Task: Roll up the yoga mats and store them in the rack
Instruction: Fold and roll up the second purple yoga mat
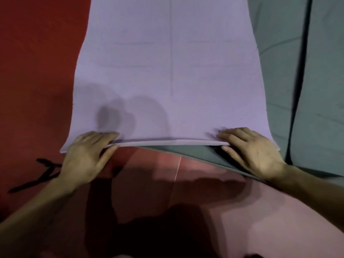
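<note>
Spread flat ahead of both hands: a purple mat (171,75), pale and matte, marked with a faint centre line and faint cross lines, not yet rolled. Long axis running straight away from the hands, short near edge lying crosswise between them and raised a little off what lies beneath. Beyond the right hand and passing under it, a grey-green mat (290,71), partly covered by the purple one. Out past the left hand, red floor (37,62). Nearer than both hands, a pink mat (204,192) with a thin pale line down it. Left hand (87,155) and right hand (255,151) well apart, each pinching that near edge close to a corner, fingers on top, thumb below. Just outside the left wrist, a black strap (37,174).
</note>
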A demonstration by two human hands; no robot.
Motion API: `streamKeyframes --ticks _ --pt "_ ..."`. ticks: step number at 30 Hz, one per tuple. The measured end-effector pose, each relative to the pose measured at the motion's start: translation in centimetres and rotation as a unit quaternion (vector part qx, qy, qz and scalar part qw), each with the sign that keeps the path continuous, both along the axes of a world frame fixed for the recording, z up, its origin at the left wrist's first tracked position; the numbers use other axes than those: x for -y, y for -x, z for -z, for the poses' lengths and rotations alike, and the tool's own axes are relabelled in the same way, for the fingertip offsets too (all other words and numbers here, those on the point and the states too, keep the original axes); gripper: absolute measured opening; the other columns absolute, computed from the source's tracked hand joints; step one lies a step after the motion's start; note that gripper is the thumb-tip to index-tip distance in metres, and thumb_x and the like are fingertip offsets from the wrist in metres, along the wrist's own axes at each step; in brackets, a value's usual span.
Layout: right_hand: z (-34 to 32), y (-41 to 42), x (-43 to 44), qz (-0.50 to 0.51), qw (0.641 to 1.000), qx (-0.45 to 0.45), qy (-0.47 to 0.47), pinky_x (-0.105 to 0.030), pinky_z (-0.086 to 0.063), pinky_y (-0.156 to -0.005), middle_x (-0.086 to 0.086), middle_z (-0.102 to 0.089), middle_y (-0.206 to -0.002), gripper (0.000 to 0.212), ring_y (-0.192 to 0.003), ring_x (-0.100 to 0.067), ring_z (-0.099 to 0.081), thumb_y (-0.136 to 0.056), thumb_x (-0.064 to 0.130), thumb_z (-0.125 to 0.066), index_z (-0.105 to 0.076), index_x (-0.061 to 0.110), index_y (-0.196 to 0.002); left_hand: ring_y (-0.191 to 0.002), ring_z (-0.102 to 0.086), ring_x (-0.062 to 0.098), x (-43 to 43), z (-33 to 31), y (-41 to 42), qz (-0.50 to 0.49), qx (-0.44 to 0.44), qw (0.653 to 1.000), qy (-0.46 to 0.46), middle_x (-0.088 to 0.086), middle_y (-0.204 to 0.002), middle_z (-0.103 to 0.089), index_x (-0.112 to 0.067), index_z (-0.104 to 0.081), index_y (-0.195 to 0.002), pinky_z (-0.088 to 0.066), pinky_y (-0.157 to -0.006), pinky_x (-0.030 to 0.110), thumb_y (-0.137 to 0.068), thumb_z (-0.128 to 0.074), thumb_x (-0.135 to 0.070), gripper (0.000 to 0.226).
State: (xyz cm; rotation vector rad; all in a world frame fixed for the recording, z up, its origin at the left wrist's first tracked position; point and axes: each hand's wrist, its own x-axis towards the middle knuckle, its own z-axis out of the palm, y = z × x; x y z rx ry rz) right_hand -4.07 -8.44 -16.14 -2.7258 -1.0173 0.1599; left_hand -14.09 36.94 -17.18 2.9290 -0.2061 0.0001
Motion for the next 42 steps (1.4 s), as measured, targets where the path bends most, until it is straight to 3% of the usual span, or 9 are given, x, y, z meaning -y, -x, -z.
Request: streamKeyframes --ticks 5,12,17,23,27,32,35,38,42 --pt "1.1 0.0 -0.2 -0.035 0.999 -0.002 -0.020 -0.037 -0.056 -0.092 0.001 -0.072 -0.124 0.046 -0.114 -0.025 -0.068 -0.109 0.047 -0.035 -0.070 0.020 -0.125 -0.132 -0.057 0.018 -0.7 1.7 1.5 -0.031 -0.029 0.998 0.037 -0.002 -0.138 -0.064 -0.020 -0.071 -0.128 -0.044 -0.107 0.040 -0.104 -0.033 -0.055 0.057" --pt "1.3 -1.7 -0.7 -0.006 0.994 0.051 -0.101 -0.041 -0.059 -0.066 0.003 -0.067 -0.127 0.024 -0.081 -0.035 -0.073 -0.103 0.041 -0.051 -0.059 0.025 -0.120 -0.105 -0.067 0.026 0.5 0.7 -0.7 -0.144 0.097 0.979 0.106 0.003 -0.112 -0.075 -0.014 -0.074 -0.118 -0.047 -0.101 0.044 -0.092 -0.068 -0.044 0.040" --pt "2.0 -3.7 -0.8 -0.020 0.985 0.144 -0.094 -0.040 -0.054 -0.086 -0.004 -0.071 -0.131 0.022 -0.103 -0.032 -0.072 -0.102 0.030 -0.063 -0.079 0.021 -0.114 -0.095 -0.065 0.028 1.3 1.4 -2.3 -0.079 0.209 0.974 0.023 0.000 -0.096 -0.077 -0.016 -0.080 -0.096 -0.031 -0.093 0.036 -0.098 -0.068 -0.026 0.015" --pt "3.7 -1.4 0.0 -0.069 0.975 0.202 -0.054 -0.053 -0.044 -0.109 -0.004 -0.070 -0.133 0.028 -0.120 -0.036 -0.066 -0.099 0.036 -0.069 -0.077 0.020 -0.121 -0.120 -0.066 0.031 -0.5 3.7 0.7 0.061 0.206 0.976 -0.026 0.002 -0.129 -0.070 -0.009 -0.073 -0.124 -0.040 -0.108 0.051 -0.103 -0.060 -0.016 0.026" --pt "3.5 -1.4 0.0 -0.048 0.973 0.224 -0.001 -0.062 -0.032 -0.118 -0.011 -0.064 -0.140 0.035 -0.127 -0.041 -0.059 -0.099 0.045 -0.066 -0.074 0.025 -0.127 -0.138 -0.051 0.031 -0.7 4.5 1.7 0.058 0.154 0.986 -0.034 0.003 -0.146 -0.057 -0.011 -0.057 -0.144 -0.034 -0.117 0.051 -0.106 -0.054 -0.026 0.041" --pt "3.8 -1.4 -1.2 0.005 0.975 0.222 0.026 -0.062 -0.022 -0.122 -0.020 -0.058 -0.133 0.039 -0.123 -0.043 -0.052 -0.104 0.040 -0.056 -0.067 0.024 -0.137 -0.143 -0.045 0.029 -1.0 4.7 0.5 0.061 0.169 0.983 -0.042 -0.001 -0.149 -0.055 -0.013 -0.058 -0.143 -0.027 -0.120 0.055 -0.105 -0.058 -0.030 0.042" --pt "4.2 -1.1 -0.3 -0.019 0.985 0.173 -0.002 -0.057 -0.027 -0.120 -0.020 -0.056 -0.125 0.048 -0.113 -0.043 -0.052 -0.101 0.043 -0.055 -0.063 0.016 -0.141 -0.137 -0.050 0.037 -1.1 4.9 0.2 0.072 0.174 0.981 -0.049 0.006 -0.148 -0.057 -0.012 -0.061 -0.140 -0.028 -0.118 0.054 -0.104 -0.059 -0.029 0.040" --pt "4.8 -1.2 0.6 -0.033 0.990 0.131 -0.031 -0.059 -0.041 -0.102 -0.018 -0.057 -0.121 0.047 -0.105 -0.044 -0.053 -0.102 0.035 -0.054 -0.059 0.014 -0.145 -0.112 -0.059 0.046 -0.9 5.0 0.1 0.053 0.178 0.982 -0.024 0.020 -0.126 -0.064 -0.010 -0.064 -0.137 -0.035 -0.107 0.054 -0.100 -0.065 -0.022 0.039" --pt "5.0 -1.7 1.0 -0.049 0.991 0.112 -0.050 -0.054 -0.048 -0.092 -0.012 -0.066 -0.110 0.043 -0.098 -0.040 -0.055 -0.105 0.031 -0.052 -0.061 0.012 -0.143 -0.099 -0.060 0.043 -1.3 4.7 -0.4 0.076 0.160 0.984 -0.007 0.018 -0.111 -0.066 -0.003 -0.064 -0.135 -0.037 -0.103 0.054 -0.101 -0.061 -0.018 0.037"
